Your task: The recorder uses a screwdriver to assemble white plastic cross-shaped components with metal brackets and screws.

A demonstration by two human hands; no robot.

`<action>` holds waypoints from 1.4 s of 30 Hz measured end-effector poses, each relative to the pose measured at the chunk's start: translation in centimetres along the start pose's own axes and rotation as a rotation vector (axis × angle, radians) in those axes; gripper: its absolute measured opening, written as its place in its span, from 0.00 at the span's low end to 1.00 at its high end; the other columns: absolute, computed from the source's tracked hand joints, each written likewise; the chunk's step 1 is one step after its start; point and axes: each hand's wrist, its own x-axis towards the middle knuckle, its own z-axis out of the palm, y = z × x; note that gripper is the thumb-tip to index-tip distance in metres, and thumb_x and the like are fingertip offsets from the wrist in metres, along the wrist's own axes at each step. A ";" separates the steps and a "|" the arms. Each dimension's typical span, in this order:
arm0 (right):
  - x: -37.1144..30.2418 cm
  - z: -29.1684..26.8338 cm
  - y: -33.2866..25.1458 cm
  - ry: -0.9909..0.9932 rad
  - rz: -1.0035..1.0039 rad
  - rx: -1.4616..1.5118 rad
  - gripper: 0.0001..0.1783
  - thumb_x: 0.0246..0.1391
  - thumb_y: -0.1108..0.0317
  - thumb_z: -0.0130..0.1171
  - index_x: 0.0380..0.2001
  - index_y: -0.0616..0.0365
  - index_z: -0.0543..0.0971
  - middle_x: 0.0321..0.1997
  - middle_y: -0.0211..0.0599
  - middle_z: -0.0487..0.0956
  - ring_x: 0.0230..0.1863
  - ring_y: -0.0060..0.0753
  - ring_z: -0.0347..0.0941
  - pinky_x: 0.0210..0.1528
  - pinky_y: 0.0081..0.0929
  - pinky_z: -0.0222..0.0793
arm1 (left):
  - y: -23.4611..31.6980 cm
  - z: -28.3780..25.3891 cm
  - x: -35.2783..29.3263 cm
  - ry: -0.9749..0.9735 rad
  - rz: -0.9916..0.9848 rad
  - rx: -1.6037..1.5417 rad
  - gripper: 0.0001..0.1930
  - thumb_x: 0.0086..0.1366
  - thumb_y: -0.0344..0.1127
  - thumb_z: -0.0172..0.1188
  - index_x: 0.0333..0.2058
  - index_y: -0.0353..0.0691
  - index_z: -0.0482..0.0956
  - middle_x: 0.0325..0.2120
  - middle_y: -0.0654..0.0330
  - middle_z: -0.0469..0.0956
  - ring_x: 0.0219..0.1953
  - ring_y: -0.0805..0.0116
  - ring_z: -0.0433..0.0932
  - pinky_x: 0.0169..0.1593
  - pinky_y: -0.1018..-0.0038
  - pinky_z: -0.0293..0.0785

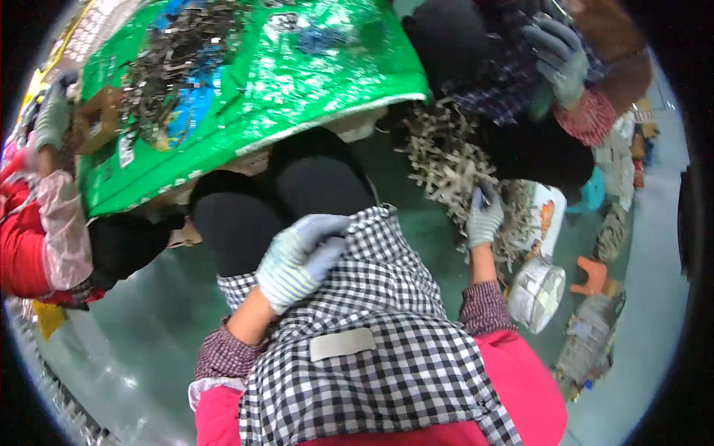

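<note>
My left hand (303,260), in a striped white glove with grey fingers, is over the black-and-white checked apron (357,297) at my lap. Its fingers are loosely bent and apart, and nothing shows in them. On the right, my right hand (484,217), gloved the same way, reaches to a heap of small flat beige-grey pieces (446,160). Its fingers curl in at the heap's near edge; what they hold is too small to make out. Ahead of my knees, a green plastic sheet (327,82) carries a pile of dark metal-looking strips (175,67).
At the left, a person in red has a gloved hand (53,115) near a small cardboard box (100,119). Another person's gloved hand (561,59) is raised at the upper right. A white round container (536,294) and an orange piece (590,276) lie on the green floor.
</note>
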 end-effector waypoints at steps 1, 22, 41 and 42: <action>0.7 -0.3 -2.0 -0.034 -0.048 -0.106 0.14 0.50 0.67 0.56 0.39 0.64 0.76 0.40 0.46 0.78 0.41 0.38 0.75 0.46 0.30 0.68 | -0.1 -0.4 -0.5 0.046 -0.070 -0.009 0.13 0.56 0.27 0.55 0.41 0.36 0.75 0.36 0.57 0.76 0.38 0.69 0.75 0.43 0.75 0.70; -3.8 -1.1 -25.6 -1.009 -0.016 0.559 0.11 0.49 0.76 0.55 0.38 0.62 0.77 0.34 0.37 0.79 0.34 0.27 0.75 0.39 0.24 0.70 | -3.7 -1.0 -1.7 -0.137 -0.223 -0.706 0.37 0.59 0.59 0.50 0.55 0.32 0.62 0.46 0.56 0.72 0.49 0.69 0.69 0.54 0.74 0.62; 5.3 8.9 -35.0 -0.588 -0.443 0.338 0.27 0.47 0.65 0.61 0.50 0.65 0.68 0.40 0.41 0.77 0.37 0.22 0.72 0.39 0.22 0.70 | -3.3 -3.6 -5.0 -0.034 -0.353 -0.533 0.23 0.59 0.39 0.56 0.49 0.30 0.70 0.38 0.58 0.76 0.39 0.74 0.73 0.44 0.78 0.69; 6.2 10.1 -35.2 -0.575 -0.484 0.311 0.28 0.47 0.65 0.62 0.50 0.65 0.68 0.39 0.42 0.77 0.36 0.23 0.72 0.39 0.23 0.70 | -3.0 -3.4 -5.1 -0.039 -0.337 -0.475 0.20 0.61 0.36 0.54 0.49 0.31 0.70 0.38 0.57 0.77 0.39 0.73 0.74 0.45 0.77 0.70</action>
